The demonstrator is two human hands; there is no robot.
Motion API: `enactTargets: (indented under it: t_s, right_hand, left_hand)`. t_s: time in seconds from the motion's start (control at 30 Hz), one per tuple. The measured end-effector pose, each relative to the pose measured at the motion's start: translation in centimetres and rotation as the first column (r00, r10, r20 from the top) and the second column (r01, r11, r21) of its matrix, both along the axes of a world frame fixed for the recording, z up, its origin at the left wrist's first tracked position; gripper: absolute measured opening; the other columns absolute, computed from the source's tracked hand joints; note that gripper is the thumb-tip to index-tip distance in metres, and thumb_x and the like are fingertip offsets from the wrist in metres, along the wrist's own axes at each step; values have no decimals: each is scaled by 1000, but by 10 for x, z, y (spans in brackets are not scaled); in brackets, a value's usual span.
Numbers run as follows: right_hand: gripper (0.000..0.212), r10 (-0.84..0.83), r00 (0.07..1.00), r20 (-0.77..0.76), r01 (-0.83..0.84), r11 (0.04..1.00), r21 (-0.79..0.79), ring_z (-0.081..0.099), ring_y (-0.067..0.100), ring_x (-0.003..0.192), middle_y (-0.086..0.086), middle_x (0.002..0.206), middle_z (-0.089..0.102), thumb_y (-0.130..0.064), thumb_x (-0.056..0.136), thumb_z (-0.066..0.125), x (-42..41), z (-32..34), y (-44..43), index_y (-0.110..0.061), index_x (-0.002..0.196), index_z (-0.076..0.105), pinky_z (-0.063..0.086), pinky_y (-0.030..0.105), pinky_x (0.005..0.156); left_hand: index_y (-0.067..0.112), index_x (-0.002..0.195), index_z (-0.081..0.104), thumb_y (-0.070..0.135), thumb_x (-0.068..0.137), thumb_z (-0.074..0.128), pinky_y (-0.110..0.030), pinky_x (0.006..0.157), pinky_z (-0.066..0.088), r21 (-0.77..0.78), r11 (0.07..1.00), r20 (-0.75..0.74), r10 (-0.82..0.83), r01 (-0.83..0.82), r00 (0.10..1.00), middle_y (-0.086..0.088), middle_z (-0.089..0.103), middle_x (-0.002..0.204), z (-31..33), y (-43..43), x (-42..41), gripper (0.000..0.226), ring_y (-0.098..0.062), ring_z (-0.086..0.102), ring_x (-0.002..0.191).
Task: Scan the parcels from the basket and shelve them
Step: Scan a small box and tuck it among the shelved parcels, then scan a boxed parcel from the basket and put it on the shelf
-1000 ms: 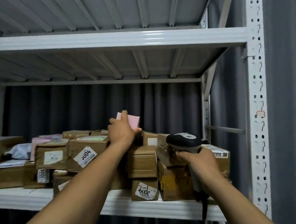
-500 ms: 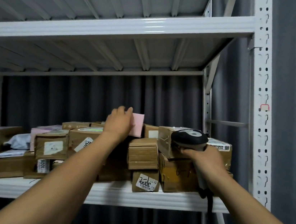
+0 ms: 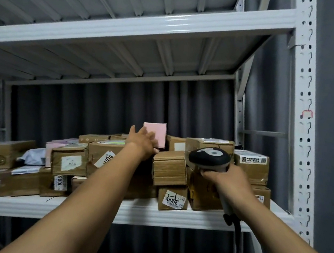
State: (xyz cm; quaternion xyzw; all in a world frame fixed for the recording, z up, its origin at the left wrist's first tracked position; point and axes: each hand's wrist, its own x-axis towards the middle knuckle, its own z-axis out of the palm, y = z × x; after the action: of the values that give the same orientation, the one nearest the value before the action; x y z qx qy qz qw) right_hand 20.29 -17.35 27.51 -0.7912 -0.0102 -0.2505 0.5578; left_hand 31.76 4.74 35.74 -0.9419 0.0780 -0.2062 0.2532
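A small pink parcel (image 3: 156, 132) stands upright on top of the brown cardboard parcels (image 3: 169, 167) piled on the white shelf (image 3: 150, 212). My left hand (image 3: 141, 143) reaches in and lies against the parcel's lower left front with fairly straight fingers, the thumb low beside its bottom edge. To the right, my right hand (image 3: 226, 179) grips the handle of a barcode scanner (image 3: 211, 156). Its black and grey head points at the boxes, and its cable hangs down past the shelf edge.
Several labelled boxes, some numbered, and a few soft mailers (image 3: 30, 156) fill the shelf from left to right. The upper shelf (image 3: 154, 26) hangs close overhead. A perforated white upright (image 3: 302, 123) bounds the right side. A dark curtain hangs behind.
My left hand carried the pink parcel further back and slightly right onto the pile, and its fingers went from wrapped over the top to lying flatter on the front. The scanner hand barely moved.
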Motion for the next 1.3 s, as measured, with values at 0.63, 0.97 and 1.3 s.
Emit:
enactTargets:
  t_s: [0.63,0.97,1.3]
  right_hand:
    - [11,55,969,-239,-69,996,-49,56,17,42,-1,52,61,-17,73,76,-135,-109,26,-13,76,66,43,27,47]
    - [18,35,844,-535,-117,986,-120,61,16,52,2,73,69,-20,76,77,-213,-290,39,-16,91,69,49,24,50]
    - [26,12,687,-727,-193,967,-167,70,30,69,19,82,70,-22,83,71,-186,-407,14,2,91,69,54,37,64]
  left_hand:
    - [20,138,47,48,98,42,-39,101,41,-381,865,47,-335,327,941,-6,46,141,-140,21,-163,49,-28,41,129]
    - [21,143,41,50,99,39,-41,99,42,-490,871,-392,-257,36,883,-5,42,145,-386,49,-239,53,-27,40,132]
    - [20,146,36,42,99,43,-36,105,38,-544,787,-660,-186,-292,728,-9,39,148,-590,34,-256,52,-29,36,136]
